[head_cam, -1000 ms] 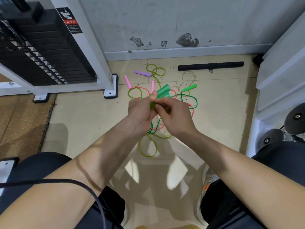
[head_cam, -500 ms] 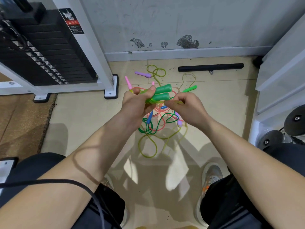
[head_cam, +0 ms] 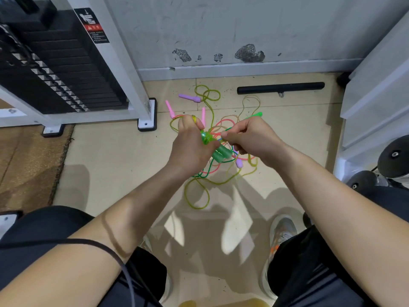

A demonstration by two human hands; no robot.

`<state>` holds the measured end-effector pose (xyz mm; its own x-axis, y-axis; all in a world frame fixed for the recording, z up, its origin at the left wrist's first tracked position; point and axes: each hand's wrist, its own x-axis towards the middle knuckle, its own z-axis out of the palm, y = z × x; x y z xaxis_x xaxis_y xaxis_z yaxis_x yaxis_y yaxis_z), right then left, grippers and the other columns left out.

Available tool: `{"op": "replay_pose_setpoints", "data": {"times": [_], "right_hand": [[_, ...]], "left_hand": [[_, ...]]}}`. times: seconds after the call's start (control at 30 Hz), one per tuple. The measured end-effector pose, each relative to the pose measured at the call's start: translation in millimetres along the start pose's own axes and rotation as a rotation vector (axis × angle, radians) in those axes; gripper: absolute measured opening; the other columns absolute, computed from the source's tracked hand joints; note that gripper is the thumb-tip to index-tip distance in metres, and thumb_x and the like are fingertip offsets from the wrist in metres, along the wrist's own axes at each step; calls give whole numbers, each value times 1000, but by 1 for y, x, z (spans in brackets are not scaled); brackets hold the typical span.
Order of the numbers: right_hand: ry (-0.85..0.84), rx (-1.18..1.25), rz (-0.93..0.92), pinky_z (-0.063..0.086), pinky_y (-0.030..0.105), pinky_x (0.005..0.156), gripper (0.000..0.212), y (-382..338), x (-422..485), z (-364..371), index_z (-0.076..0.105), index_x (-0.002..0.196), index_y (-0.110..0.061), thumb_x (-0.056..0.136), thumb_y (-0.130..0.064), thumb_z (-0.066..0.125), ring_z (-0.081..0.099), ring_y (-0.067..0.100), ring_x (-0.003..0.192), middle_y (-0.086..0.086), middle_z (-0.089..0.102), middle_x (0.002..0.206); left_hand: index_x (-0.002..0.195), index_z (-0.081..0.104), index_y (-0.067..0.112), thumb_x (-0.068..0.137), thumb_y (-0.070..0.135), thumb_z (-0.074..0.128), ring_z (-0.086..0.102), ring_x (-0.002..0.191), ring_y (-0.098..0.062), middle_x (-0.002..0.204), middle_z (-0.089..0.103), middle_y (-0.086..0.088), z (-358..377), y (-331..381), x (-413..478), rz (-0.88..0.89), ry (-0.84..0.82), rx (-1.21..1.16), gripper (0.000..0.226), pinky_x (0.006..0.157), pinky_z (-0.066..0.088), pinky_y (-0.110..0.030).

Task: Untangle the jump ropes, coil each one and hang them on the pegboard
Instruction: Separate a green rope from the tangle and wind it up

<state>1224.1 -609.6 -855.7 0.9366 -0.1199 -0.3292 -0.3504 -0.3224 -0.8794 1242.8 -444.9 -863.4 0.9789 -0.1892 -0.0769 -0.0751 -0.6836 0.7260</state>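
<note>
A tangle of thin jump ropes (head_cam: 212, 173) in green, yellow-green, pink and tan lies on the tiled floor below my hands. My left hand (head_cam: 190, 147) grips two green handles (head_cam: 221, 154), which point down and toward me. My right hand (head_cam: 250, 138) pinches a green cord beside them. Two pink handles (head_cam: 170, 109) and a purple handle (head_cam: 190, 97) lie on the floor beyond, a bright green handle (head_cam: 256, 114) shows past my right hand, and another purple handle (head_cam: 239, 163) hangs below. No pegboard is in view.
A weight-stack machine with a white frame (head_cam: 124, 63) stands at the left, its foot (head_cam: 147, 118) close to the ropes. A black bar (head_cam: 281, 87) lies by the wall. White panels (head_cam: 376, 89) and dumbbells (head_cam: 389, 160) are at the right. My knees and shoes frame the lower view.
The green handles in my left hand have swung from pointing up and right to pointing down toward me. My right hand moved in closer, pinching cord near the handles.
</note>
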Motion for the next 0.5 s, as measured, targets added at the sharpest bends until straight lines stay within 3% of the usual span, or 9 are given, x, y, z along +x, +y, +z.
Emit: {"op": "replay_pose_setpoints", "data": {"times": [0.07, 0.13, 0.23, 0.3, 0.37, 0.4, 0.47, 0.5], "right_hand": [[64, 179, 67, 46, 23, 51, 16, 0, -5, 13, 72, 78, -2, 92, -10, 68, 54, 16, 57, 8, 62, 64], [151, 359, 110, 49, 25, 54, 17, 1, -13, 30, 71, 78, -5, 93, -4, 63, 58, 16, 56, 9, 63, 65], [213, 503, 144, 48, 26, 51, 15, 3, -26, 51, 67, 83, -6, 96, -13, 65, 59, 16, 51, 5, 63, 63], [223, 464, 169, 45, 25, 49, 17, 4, -33, 62, 66, 87, -6, 98, -19, 62, 55, 14, 46, 0, 63, 60], [212, 400, 164, 42, 28, 54, 20, 7, -37, 71, 68, 87, -9, 100, -20, 57, 49, 14, 48, -4, 61, 59], [200, 387, 165, 39, 30, 56, 24, 10, -38, 75, 69, 82, -13, 100, -21, 56, 46, 14, 50, -6, 58, 58], [156, 404, 205, 33, 31, 56, 34, 14, -39, 80, 66, 71, -19, 102, -27, 54, 39, 14, 51, -6, 50, 57], [126, 412, 233, 30, 29, 54, 36, 15, -39, 79, 65, 69, -19, 102, -31, 54, 36, 13, 50, -5, 46, 58]], "left_hand": [[102, 36, 16, 83, 27, 80, 48, 87, -21, 109, 41, -2, 7, -4, 1, -9, 126, -18, 49, 78, 46, -38], [101, 36, 16, 82, 26, 80, 49, 93, -21, 109, 40, -2, 12, -8, 4, -57, 215, -183, 49, 84, 52, -43], [98, 36, 22, 81, 30, 80, 53, 105, -24, 112, 42, -4, 19, -8, 5, -140, 269, -360, 48, 88, 54, -48], [92, 34, 31, 80, 38, 78, 57, 106, -29, 116, 47, -8, 22, -6, 6, -244, 260, -463, 46, 90, 54, -51], [90, 34, 34, 79, 46, 76, 62, 106, -36, 120, 51, -12, 22, -2, 9, -331, 227, -524, 45, 81, 56, -47], [93, 35, 32, 81, 47, 76, 64, 105, -39, 121, 53, -13, 22, -1, 10, -363, 213, -564, 45, 69, 56, -39], [103, 37, 22, 87, 36, 76, 68, 95, -38, 121, 55, -16, 23, 0, 12, -421, 183, -704, 44, 48, 51, -27], [107, 36, 18, 89, 29, 75, 69, 85, -35, 117, 55, -16, 22, 3, 11, -445, 160, -777, 44, 45, 52, -27]]}}
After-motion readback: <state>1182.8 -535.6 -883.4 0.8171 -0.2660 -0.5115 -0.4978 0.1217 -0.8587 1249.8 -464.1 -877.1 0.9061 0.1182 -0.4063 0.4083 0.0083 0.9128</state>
